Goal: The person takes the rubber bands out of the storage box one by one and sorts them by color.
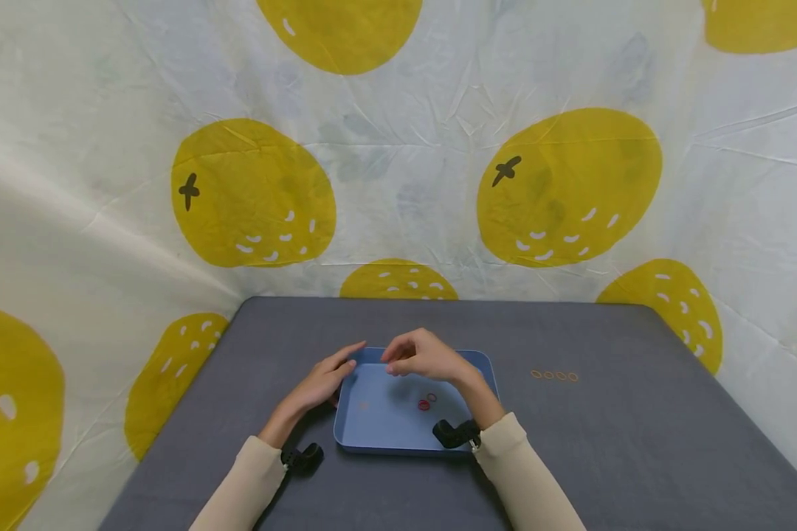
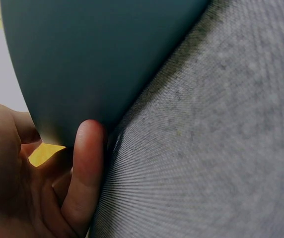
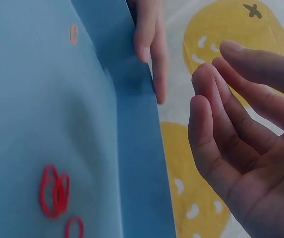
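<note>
Holding a blue tray (image 1: 392, 428) at its ten o'clock edge, a person's left hand (image 1: 324, 380) lays its thumb over the rim, with fingers against the outer wall. Above the tray's twelve o'clock side, the right hand (image 1: 432, 358) hovers with fingers loosely bent, grasping nothing. Inside, red bands (image 1: 424, 405) lie near the centre and a single orange band (image 1: 364, 405) towards nine o'clock; at three o'clock, four orange bands (image 1: 549, 375) line up on the grey table (image 1: 637, 413).
</note>
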Motion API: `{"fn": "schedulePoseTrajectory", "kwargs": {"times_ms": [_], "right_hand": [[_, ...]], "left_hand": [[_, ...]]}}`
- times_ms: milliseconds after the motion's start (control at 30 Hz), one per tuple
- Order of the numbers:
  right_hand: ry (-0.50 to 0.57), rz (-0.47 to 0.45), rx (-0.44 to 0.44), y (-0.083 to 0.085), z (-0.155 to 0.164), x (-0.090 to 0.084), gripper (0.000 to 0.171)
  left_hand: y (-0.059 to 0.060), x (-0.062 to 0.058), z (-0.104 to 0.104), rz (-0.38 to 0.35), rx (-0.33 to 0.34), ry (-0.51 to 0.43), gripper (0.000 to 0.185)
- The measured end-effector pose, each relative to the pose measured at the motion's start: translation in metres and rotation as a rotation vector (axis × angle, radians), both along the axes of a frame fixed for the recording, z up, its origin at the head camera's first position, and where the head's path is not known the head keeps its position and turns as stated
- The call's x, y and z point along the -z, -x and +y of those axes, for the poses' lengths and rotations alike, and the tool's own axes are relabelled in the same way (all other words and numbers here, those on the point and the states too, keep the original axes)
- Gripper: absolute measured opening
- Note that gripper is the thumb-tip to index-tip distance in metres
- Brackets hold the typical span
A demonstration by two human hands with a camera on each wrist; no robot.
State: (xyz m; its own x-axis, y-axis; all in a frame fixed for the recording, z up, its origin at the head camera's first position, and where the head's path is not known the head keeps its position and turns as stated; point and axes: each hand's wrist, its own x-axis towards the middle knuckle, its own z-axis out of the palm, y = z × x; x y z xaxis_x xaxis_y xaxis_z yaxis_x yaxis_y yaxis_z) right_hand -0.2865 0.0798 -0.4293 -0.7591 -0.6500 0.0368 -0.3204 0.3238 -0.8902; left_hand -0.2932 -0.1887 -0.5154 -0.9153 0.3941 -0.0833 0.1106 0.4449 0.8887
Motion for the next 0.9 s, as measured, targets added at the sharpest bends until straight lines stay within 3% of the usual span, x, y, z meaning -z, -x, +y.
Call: {"fn": "schedulePoseTrajectory", "kwargs": {"times_ms": [200,467,900], "right_hand": [[-0.012,-0.017,-0.003,0.006,-0.016,0.009,0.021],[-0.138,0.087,0.026,0.008,-0.032,0.019,0.02],[-0.167,0.107,0.019,0.015,-0.041,0.023,0.017]], "left_hand": [[-0.001,-0.002,0.0,-0.002,-0.001,0.005,0.046],[-0.001,-0.003,-0.001,0.003,0.009,0.001,0.047],[0.001,0.0,-0.002,0.006,0.025,0.008,0.048]]}}
